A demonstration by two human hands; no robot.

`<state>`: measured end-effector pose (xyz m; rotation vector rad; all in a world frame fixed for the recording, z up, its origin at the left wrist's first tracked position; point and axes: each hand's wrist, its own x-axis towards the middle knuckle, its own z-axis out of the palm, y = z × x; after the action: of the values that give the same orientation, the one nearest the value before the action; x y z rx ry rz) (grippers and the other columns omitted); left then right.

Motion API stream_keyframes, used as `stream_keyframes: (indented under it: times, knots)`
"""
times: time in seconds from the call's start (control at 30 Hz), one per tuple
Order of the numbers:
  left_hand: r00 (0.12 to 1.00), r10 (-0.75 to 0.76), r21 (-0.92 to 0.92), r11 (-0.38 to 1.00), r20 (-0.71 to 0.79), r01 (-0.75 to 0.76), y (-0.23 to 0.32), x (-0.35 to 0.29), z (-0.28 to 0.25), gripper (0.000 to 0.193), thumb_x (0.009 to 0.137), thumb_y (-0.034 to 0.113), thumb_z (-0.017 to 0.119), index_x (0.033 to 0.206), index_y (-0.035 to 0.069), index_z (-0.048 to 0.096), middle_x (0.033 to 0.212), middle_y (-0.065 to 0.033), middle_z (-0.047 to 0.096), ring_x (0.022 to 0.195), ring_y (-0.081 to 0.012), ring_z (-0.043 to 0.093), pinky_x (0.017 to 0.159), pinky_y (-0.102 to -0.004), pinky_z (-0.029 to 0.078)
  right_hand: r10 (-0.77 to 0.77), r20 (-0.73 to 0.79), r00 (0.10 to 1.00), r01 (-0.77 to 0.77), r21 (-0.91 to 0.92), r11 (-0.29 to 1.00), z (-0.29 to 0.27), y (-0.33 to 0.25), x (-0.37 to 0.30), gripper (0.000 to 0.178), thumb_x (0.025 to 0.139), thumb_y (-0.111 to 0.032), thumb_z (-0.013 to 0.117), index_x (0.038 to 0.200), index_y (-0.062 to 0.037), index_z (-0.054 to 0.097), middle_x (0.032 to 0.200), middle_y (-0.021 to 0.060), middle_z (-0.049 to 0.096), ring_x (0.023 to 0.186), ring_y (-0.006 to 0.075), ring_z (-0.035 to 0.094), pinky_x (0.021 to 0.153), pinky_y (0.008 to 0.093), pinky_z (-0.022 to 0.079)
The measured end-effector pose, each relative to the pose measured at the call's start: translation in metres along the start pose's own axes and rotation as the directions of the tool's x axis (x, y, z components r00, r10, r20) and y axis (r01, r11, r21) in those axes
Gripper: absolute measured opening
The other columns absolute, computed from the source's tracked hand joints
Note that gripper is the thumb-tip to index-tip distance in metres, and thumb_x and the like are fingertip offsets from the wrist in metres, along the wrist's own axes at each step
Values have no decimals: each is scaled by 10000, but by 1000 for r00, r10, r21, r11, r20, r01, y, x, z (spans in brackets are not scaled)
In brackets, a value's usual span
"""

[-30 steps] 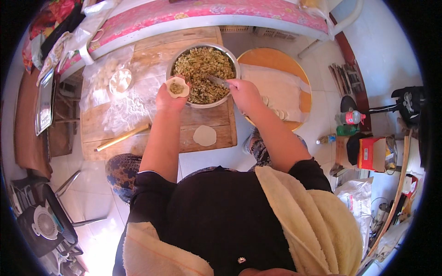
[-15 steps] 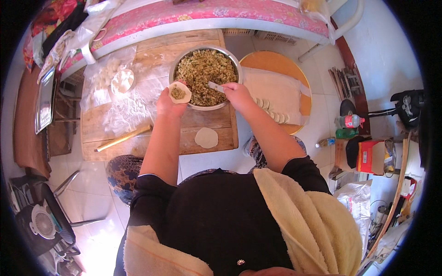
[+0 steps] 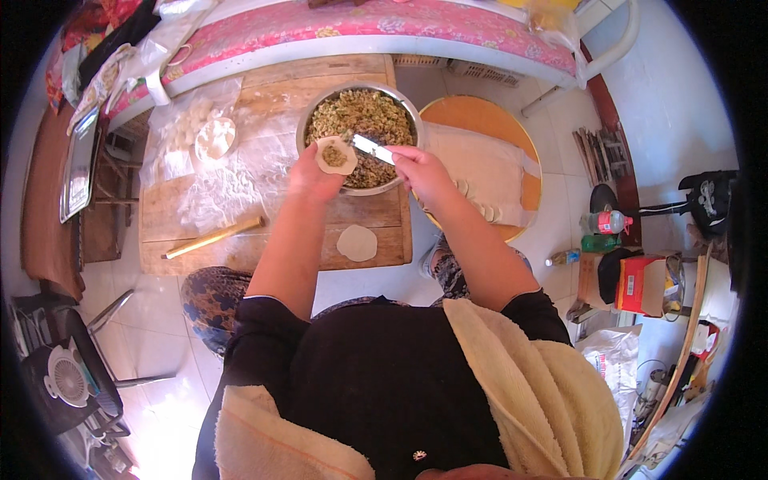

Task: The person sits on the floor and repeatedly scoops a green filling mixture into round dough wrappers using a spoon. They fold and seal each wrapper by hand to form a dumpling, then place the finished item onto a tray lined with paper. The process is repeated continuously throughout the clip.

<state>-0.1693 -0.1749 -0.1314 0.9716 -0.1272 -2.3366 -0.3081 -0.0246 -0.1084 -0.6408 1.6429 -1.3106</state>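
Note:
On the fingers of my left hand (image 3: pixel 315 176) rests a round dumpling wrapper (image 3: pixel 346 165) with chopped filling in its middle. Closed around the handle of a flat, pale metal spreader (image 3: pixel 373 150) is my right hand (image 3: pixel 424 170). The spreader's tip, with some filling at it, is beside the wrapper's right edge. Both hands are over the near side of a large metal bowl (image 3: pixel 412 107) of chopped filling (image 3: pixel 358 116). Another wrapper (image 3: pixel 357 243) lies flat on the wooden table (image 3: pixel 300 240) near its front edge.
A rolling pin (image 3: pixel 214 238) lies at the table's left front. Behind it are plastic sheeting (image 3: pixel 210 196), a small white bowl (image 3: pixel 216 138) and pale dough pieces (image 3: pixel 192 120). To the right, several folded dumplings (image 3: pixel 490 213) sit on a cloth (image 3: pixel 480 160) over a round board (image 3: pixel 450 110).
My left hand has shifted right with the filled wrapper. In my right hand the spreader has come left out of the filling, so its tip is now close to the wrapper.

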Motion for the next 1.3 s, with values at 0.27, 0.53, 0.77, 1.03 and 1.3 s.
stream_keyframes:
  times: [0.27,0.53,0.77,1.03,1.3]
  knots:
    - [990,-73,-90,992,122,84,-6,4,6,462,1029,290,190,1234,-43,436,1165,-198,528,1081,-331,523,960,-473,432,-570,192,799,485,-766,422,19,8,-27,308,854,-111,569,1148,-150,649,741,118,538,746,315,563,636,418,467]
    - [995,-45,-127,990,91,56,3,1,-5,496,1026,313,165,1246,-33,445,1174,-203,533,1092,-332,522,952,-478,448,-598,149,787,501,-720,480,8,-13,-48,319,846,-72,557,1148,-129,643,790,134,568,778,315,580,656,418,475]
    - [1000,-5,-118,993,12,7,7,4,-16,504,1023,319,165,1258,-26,446,1189,-180,547,1104,-304,532,954,-451,453,-342,-159,926,164,-646,745,-5,19,-1,250,872,-146,541,1074,-76,673,952,190,662,888,337,632,749,424,499]
    - [1000,26,-104,994,11,-24,18,5,-26,503,1023,310,160,1258,-32,445,1168,-172,561,1090,-300,541,964,-443,450,-228,-129,965,92,-647,757,-1,41,25,254,884,-192,537,1051,-74,688,905,178,674,829,326,644,747,411,499]
    - [1000,25,-116,993,14,-23,23,4,-29,489,1021,298,167,1239,-34,453,1160,-179,559,1076,-306,545,957,-452,450,193,5,981,-191,182,965,-8,21,12,314,926,-189,531,1169,-4,606,607,-27,492,542,76,428,538,252,389]
